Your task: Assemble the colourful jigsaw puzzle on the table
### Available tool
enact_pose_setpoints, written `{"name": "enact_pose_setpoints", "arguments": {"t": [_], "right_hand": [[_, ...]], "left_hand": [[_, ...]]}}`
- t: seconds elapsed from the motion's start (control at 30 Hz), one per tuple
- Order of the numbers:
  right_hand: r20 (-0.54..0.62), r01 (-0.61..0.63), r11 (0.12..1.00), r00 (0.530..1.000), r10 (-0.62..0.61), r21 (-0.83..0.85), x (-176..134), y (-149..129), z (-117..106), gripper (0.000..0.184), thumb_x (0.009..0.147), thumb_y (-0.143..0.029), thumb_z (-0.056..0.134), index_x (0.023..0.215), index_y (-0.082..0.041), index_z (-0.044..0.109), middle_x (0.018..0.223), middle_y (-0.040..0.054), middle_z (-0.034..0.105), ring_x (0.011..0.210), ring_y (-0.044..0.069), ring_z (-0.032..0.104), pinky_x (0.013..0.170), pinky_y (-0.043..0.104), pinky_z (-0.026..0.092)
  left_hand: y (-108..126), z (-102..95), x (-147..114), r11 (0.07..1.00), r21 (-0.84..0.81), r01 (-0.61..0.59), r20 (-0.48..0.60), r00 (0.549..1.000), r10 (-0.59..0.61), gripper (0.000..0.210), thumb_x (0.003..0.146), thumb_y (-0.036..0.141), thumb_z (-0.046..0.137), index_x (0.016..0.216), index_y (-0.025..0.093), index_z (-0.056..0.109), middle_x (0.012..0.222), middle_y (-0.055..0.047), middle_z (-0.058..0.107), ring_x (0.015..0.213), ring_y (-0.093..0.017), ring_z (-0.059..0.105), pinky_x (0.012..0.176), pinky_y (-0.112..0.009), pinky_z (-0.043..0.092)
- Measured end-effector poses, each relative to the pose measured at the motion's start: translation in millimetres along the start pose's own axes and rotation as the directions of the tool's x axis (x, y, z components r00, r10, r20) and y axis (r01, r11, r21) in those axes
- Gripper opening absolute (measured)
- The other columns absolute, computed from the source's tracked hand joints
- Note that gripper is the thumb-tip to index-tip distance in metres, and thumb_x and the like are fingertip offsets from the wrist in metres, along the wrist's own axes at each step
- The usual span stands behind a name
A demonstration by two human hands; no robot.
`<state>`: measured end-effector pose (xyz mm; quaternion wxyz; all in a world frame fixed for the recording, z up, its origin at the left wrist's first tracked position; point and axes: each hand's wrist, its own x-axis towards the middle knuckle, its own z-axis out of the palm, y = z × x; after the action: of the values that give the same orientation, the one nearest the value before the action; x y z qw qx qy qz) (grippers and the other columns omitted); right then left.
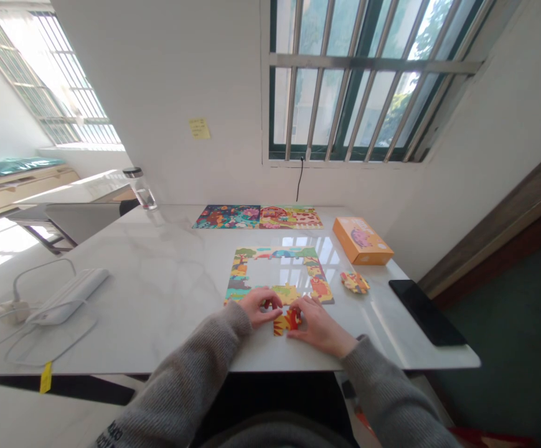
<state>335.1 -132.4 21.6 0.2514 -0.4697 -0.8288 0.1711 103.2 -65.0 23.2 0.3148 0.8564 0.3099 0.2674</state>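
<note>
In the head view my right hand (pixel 319 326) has its thumb and fingers closed on a yellow and red jigsaw puzzle piece (pixel 280 326) with dark stripes, low over the table near its front edge. Part of the piece is hidden by those fingers. My left hand (pixel 258 306) is just left of it, fingers curled, with a gap between thumb and fingertips and nothing visible between them. Beyond both hands lies a partly assembled jigsaw puzzle (pixel 243 254). Its border pieces form a colourful frame around a bare middle, and the hands cover part of its lower edge.
A small pile of puzzle pieces (pixel 355 283) lies to the right, near an orange box (pixel 362 241) and a black phone (pixel 426 312). Two colourful picture sheets (pixel 227 216) lie by the wall. A power strip (pixel 71 297) with cables and a bottle (pixel 142 190) are on the left.
</note>
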Motion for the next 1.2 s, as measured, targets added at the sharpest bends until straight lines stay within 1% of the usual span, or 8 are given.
{"name": "enact_pose_setpoints", "arguments": {"t": [0.27,0.4,0.53,0.63,0.7,0.9,1.07,1.2], "right_hand": [[-0.041,0.027,0.993,0.999,-0.022,0.115,-1,4,0,0.028,0.092,-0.02,0.063,0.119,-0.023,0.057,0.103,0.0051,0.067,0.097,0.021,0.062,0.093,0.04,0.047],[-0.219,0.051,0.974,0.976,-0.002,0.219,4,6,1,0.025,0.099,-0.027,0.049,0.123,-0.024,0.055,0.093,0.0031,0.064,0.087,0.018,0.061,0.084,0.035,0.051],[-0.343,0.03,0.944,0.935,0.091,0.33,13,10,-2,0.025,0.099,-0.035,0.048,0.121,-0.024,0.053,0.081,0.0003,0.058,0.075,0.017,0.058,0.075,0.032,0.052],[-0.332,0.023,0.927,0.937,0.11,0.375,17,11,-5,0.026,0.099,-0.037,0.049,0.121,-0.023,0.054,0.078,-0.0008,0.056,0.072,0.016,0.056,0.072,0.032,0.052],[-0.302,0.033,0.92,0.949,0.095,0.391,19,11,-5,0.029,0.099,-0.036,0.048,0.124,-0.024,0.053,0.078,-0.001,0.056,0.072,0.016,0.056,0.073,0.033,0.051],[-0.261,0.019,0.917,0.961,0.093,0.398,19,11,-6,0.03,0.1,-0.033,0.046,0.128,-0.023,0.051,0.076,-0.0015,0.058,0.07,0.016,0.058,0.072,0.032,0.053],[-0.282,0.066,0.98,0.959,-0.01,0.188,10,10,-15,0.026,0.098,-0.03,0.052,0.123,-0.025,0.061,0.113,0.0085,0.068,0.107,0.023,0.063,0.094,0.041,0.053],[-0.22,0.166,0.981,0.965,-0.142,0.098,3,12,-18,0.048,0.09,-0.037,0.069,0.135,-0.027,0.057,0.133,0.011,0.061,0.127,0.027,0.054,0.109,0.049,0.045]], "left_hand": [[-3,-0.3,3,0.998,-0.056,0.037,0.016,0.999,-0.036,0.014,0.087,0.03,0.068,0.088,0.017,0.074,0.071,0.0,0.063,0.065,-0.012,0.054,0.064,-0.024,0.048],[-3,-0.1,3,0.998,-0.052,0.038,-0.046,0.998,-0.041,0.012,0.087,0.028,0.067,0.085,0.018,0.073,0.077,-0.002,0.066,0.067,-0.012,0.057,0.067,-0.026,0.05],[3,0.4,2,0.991,0.091,-0.098,-0.122,0.987,0.108,0.02,0.087,0.029,0.065,0.104,0.02,0.069,0.092,-0.006,0.07,0.085,-0.019,0.064,0.084,-0.035,0.053],[9,-0.1,-1,0.943,0.254,-0.216,-0.145,0.955,0.258,0.04,0.083,0.032,0.069,0.121,0.022,0.062,0.122,-0.011,0.067,0.11,-0.026,0.061,0.099,-0.044,0.047],[11,0.1,-2,0.909,0.317,-0.27,-0.076,0.948,0.308,0.047,0.081,0.036,0.072,0.125,0.023,0.06,0.134,-0.012,0.063,0.117,-0.028,0.057,0.103,-0.046,0.045],[12,5.0,-1,0.88,0.392,-0.268,0.026,0.959,0.281,0.033,0.085,0.037,0.068,0.115,0.025,0.066,0.129,-0.008,0.067,0.113,-0.026,0.058,0.101,-0.044,0.044],[7,4.9,0,0.91,0.356,-0.211,-0.117,0.957,0.267,0.027,0.081,0.04,0.073,0.102,0.024,0.068,0.12,-0.01,0.069,0.107,-0.026,0.059,0.095,-0.043,0.046],[0,5.8,1,0.932,0.28,-0.228,-0.143,0.951,0.276,0.022,0.082,0.041,0.075,0.094,0.023,0.068,0.118,-0.009,0.068,0.106,-0.024,0.06,0.097,-0.043,0.047]]}}
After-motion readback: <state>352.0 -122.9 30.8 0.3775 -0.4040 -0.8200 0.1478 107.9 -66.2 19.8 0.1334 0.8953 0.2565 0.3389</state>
